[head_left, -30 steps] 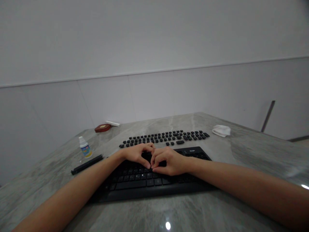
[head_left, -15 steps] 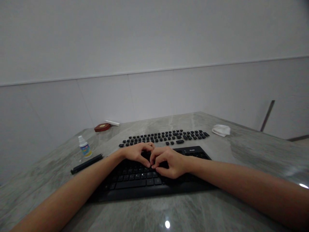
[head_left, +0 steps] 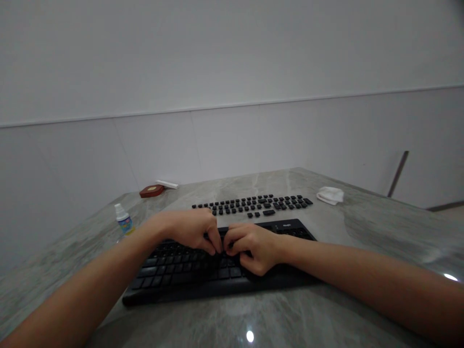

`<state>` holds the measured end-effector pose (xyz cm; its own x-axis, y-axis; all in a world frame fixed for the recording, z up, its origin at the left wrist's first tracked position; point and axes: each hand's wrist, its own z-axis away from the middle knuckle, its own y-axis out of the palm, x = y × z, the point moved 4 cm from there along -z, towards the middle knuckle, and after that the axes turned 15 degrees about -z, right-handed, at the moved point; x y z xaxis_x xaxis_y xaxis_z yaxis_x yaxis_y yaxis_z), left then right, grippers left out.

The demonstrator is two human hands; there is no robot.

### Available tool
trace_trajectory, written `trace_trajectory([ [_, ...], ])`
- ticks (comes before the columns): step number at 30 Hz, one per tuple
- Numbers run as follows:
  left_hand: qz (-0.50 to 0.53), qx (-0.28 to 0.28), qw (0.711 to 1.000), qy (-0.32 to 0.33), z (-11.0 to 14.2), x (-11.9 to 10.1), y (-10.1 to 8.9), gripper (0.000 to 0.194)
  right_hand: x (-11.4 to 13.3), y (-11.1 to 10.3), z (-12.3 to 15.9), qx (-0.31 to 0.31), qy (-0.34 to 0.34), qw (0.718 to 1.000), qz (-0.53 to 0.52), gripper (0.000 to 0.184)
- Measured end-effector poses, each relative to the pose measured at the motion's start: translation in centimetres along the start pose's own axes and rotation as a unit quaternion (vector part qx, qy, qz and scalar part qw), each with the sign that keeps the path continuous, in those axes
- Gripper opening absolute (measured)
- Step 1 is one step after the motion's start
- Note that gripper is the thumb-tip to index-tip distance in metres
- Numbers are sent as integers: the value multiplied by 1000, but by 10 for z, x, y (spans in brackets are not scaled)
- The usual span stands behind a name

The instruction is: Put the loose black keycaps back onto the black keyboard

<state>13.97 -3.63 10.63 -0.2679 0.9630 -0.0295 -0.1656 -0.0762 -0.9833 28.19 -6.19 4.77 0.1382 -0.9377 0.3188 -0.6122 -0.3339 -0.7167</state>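
Observation:
A black keyboard [head_left: 203,291] lies in front of me, with keys in its lower rows and parts of its upper area without caps. My left hand [head_left: 195,231] is over its middle, fingertips pinched downward; anything between them is too small to make out. Close beside it, my right hand [head_left: 256,247] rests on the keyboard with curled fingers pressed together near the left fingertips. What the right fingers hold, if anything, is hidden. Beyond the keyboard, loose black keycaps [head_left: 268,212] lie in rows on the table.
A small spray bottle [head_left: 124,220] stands left of my left forearm. Farther back are a reddish-brown case [head_left: 152,191] and a white stick-like object [head_left: 167,184]. A folded white cloth [head_left: 330,195] lies at the right on the grey marbled table [head_left: 377,227], below a pale wall.
My left hand has turned from a loosely curled pose to a downward pinch, and its forearm now covers the dark bar near the bottle. My right hand has barely moved.

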Motion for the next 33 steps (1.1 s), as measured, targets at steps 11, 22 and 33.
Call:
trace_trajectory([
  [11, -58, 0, 998, -26, -7, -27, 4, 18, 2, 3, 2, 58, 42, 997, 24, 32],
  [22, -101, 33, 992, -69, -16, -37, 5, 25, 1, 1, 4, 89, 91, 992, 16, 40],
  [33, -63, 8, 998, -14, -11, -24, 10, 20, 0, 6, 6, 72, 90, 993, 32, 34],
])
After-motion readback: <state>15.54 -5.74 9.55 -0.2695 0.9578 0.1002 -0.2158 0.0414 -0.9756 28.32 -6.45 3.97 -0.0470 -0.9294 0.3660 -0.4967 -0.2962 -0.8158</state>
